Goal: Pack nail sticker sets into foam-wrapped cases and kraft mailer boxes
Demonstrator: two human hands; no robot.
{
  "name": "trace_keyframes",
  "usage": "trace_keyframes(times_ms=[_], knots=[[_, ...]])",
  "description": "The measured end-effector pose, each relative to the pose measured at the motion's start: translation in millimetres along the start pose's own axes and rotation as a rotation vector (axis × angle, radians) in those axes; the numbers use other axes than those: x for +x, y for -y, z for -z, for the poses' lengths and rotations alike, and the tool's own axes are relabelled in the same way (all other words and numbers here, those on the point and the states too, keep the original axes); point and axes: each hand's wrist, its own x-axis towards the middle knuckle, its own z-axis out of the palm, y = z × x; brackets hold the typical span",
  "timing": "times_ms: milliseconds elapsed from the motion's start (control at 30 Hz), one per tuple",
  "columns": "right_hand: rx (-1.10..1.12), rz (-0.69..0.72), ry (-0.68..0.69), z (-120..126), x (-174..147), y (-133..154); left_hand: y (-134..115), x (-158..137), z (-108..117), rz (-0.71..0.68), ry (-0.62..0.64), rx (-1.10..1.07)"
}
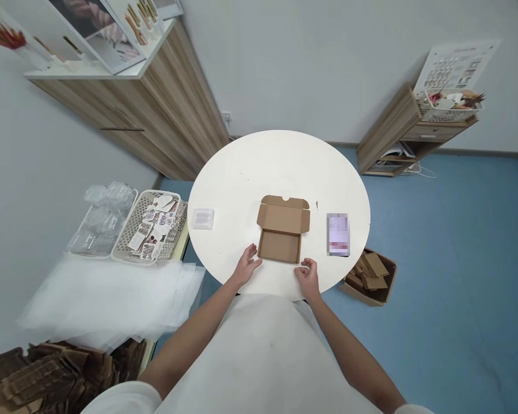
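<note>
So the box (pixel 280 245) sits open on the round-looking white table (pixel 280 164), a bit below the middle, lid flipped back toward 12 with its side flaps splayed. Using the box as the clock centre: left hand (pixel 247 266) is at 8 o'clock, fingers stretched out and thumb spread wide, right by the near corner. Right hand (pixel 308 277) is at 5, fingers curled in narrow beside the other near corner; can't tell if it's pinching the edge, or if either hand really touches.

The tabletop's pretty bare otherwise: clear case (pixel 202 218) way over at 9, small dark mark (pixel 316 205) at 2, pixelated rectangle (pixel 338 234) at 3, no idea what that one is.

Off the table, a carton (pixel 366 297) with cardboard pieces stands on the blue floor (pixel 449 259) at 4. The wood shelf (pixel 384 129) is out at 2, with a basket and a printed board on top. Plain grey wall (pixel 302 69) at 12, socket (pixel 227 117) low on it at 11. The big wood cabinet (pixel 176 103) fills 10 to 11, picture frame (pixel 103 29) up there. At 9 there's a white bin (pixel 178 227) of cards next to clear packs (pixel 99 221), then white sheets (pixel 112 293) and a brown cardboard pile (pixel 56 376) round toward 8.
</note>
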Motion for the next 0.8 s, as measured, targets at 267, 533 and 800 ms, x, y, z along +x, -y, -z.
trace_keyframes(times_ms=[267,533,800], knots=[[-0.141,-0.008,0.139,-56,-40,0,15,-2,67,0.005,-0.211,0.15],[-0.264,0.088,0.345,-176,-13,45,38,23,174,-0.042,-0.579,0.305],[-0.271,0.009,0.416,-265,30,82,41,60,209,-0.065,-0.397,0.222]])
